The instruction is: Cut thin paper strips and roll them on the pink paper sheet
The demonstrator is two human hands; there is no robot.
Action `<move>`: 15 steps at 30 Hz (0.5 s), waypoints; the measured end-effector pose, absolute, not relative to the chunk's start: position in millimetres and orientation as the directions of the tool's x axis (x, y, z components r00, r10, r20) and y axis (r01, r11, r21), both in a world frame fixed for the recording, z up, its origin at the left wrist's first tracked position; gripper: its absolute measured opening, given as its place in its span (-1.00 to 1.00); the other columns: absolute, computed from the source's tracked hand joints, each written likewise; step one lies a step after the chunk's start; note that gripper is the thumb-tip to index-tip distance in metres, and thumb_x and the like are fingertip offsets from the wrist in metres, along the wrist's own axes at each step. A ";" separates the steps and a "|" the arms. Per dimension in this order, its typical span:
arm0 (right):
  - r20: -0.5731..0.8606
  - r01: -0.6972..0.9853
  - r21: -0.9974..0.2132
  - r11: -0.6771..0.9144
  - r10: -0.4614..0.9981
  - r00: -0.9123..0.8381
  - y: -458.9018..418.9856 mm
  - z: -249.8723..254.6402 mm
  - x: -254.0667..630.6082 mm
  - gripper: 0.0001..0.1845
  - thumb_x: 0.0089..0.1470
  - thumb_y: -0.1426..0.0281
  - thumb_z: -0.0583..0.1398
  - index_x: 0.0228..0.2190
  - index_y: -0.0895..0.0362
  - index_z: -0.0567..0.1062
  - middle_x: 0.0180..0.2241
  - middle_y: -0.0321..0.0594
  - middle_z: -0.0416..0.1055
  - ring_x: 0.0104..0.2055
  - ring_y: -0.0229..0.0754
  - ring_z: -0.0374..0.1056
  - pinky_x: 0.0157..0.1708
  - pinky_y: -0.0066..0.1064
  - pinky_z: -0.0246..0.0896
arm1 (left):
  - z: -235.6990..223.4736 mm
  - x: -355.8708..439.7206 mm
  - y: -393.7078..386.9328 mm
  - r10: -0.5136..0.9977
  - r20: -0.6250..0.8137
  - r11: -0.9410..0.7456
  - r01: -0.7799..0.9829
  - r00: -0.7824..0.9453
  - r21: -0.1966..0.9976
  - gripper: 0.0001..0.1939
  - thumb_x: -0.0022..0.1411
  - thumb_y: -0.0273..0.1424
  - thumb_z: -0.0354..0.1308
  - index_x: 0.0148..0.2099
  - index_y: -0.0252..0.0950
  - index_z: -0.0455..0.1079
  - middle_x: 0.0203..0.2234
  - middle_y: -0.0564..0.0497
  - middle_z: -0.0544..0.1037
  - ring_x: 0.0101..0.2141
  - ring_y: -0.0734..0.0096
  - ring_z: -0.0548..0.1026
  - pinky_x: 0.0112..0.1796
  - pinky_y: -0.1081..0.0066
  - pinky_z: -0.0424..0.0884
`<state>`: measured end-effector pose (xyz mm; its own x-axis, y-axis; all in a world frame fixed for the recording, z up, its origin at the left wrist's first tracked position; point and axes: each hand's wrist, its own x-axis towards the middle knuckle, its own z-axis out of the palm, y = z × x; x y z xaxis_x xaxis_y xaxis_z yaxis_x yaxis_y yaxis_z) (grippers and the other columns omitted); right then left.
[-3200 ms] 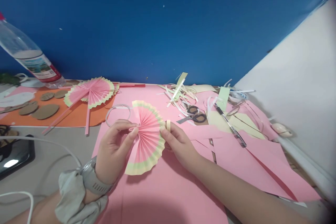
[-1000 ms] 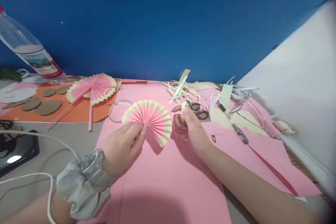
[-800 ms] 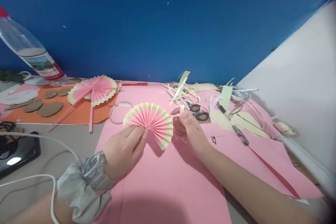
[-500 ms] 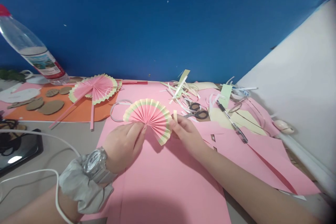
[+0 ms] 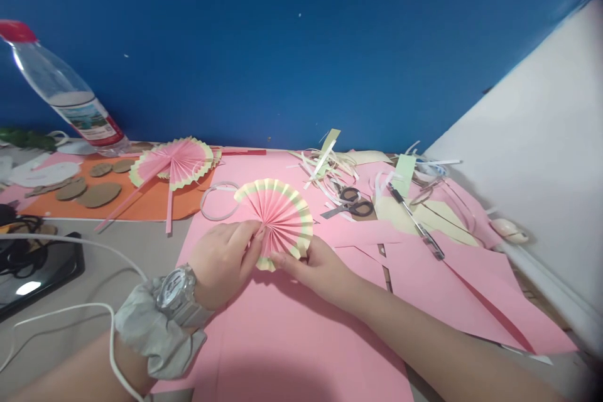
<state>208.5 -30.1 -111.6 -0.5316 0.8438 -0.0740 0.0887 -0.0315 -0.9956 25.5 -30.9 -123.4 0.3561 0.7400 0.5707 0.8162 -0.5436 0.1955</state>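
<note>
A pleated paper fan (image 5: 282,213), pink with a green and cream scalloped edge, is spread nearly into a full round above a large pink sheet (image 5: 301,326). My left hand (image 5: 230,257), with a watch and a grey scrunchie at its wrist, pinches the fan near its centre on the left side. At the lower right, my right hand (image 5: 315,267) grips the fan's rim, thumb in front and fingers partly hidden behind. Just left of the fan lies a thin pale ring (image 5: 202,204) on the pink paper.
Black-handled scissors (image 5: 351,202), a pen (image 5: 417,223) and paper scraps (image 5: 330,160) lie to the right. At left are a finished-looking pink fan (image 5: 176,162) on orange paper (image 5: 141,204), cardboard ovals (image 5: 98,195), a bottle (image 5: 85,110), a phone (image 5: 47,273) and a white cable (image 5: 110,314).
My right hand has moved down and left along the fan's rim. The fan has opened from roughly a half round to nearly a full one. My left hand keeps its pinch.
</note>
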 end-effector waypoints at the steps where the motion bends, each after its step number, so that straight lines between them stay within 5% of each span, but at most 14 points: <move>1: -0.080 0.085 -0.996 -0.042 0.849 -0.522 -31.2 -112.3 207.8 -0.75 0.11 0.23 0.16 -0.30 0.17 0.46 -0.47 -0.32 0.35 -0.45 -0.32 0.22 -0.45 -0.49 0.16 | -123.1 25.5 -30.9 0.737 0.571 -0.549 0.814 0.362 0.192 -0.88 0.30 -0.41 -0.04 -0.25 -0.27 0.31 -0.53 0.06 0.51 -0.52 0.36 0.46 -0.44 0.39 0.30; 11: 0.037 0.028 -0.998 0.056 0.888 -0.458 -30.9 -113.6 207.1 -0.74 0.14 0.28 0.14 -0.16 0.10 0.47 -0.27 -0.23 0.44 -0.15 -0.18 0.36 -0.12 -0.34 0.26 | -128.2 26.4 -30.4 0.733 0.528 -0.601 0.772 0.430 0.206 -0.77 0.31 -0.40 -0.07 -0.04 -0.33 0.30 -0.44 -0.04 0.54 -0.43 0.27 0.49 -0.38 0.31 0.35; 15: 0.012 0.053 -0.998 0.035 0.921 -0.390 -24.7 -117.9 209.6 -0.76 0.13 0.24 0.15 -0.23 0.12 0.47 -0.35 -0.25 0.43 -0.26 -0.20 0.37 -0.25 -0.35 0.31 | -128.3 28.9 -30.1 0.761 0.486 -0.604 0.744 0.430 0.287 -0.68 0.31 -0.42 -0.11 0.06 -0.39 0.24 -0.42 -0.09 0.52 -0.40 0.23 0.48 -0.37 0.28 0.36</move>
<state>209.6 -24.7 -117.9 -0.3902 0.9206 0.0121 0.0526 0.0354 -0.9980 28.9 -30.1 -128.3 0.4301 0.7608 0.4860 0.7436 -0.6038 0.2871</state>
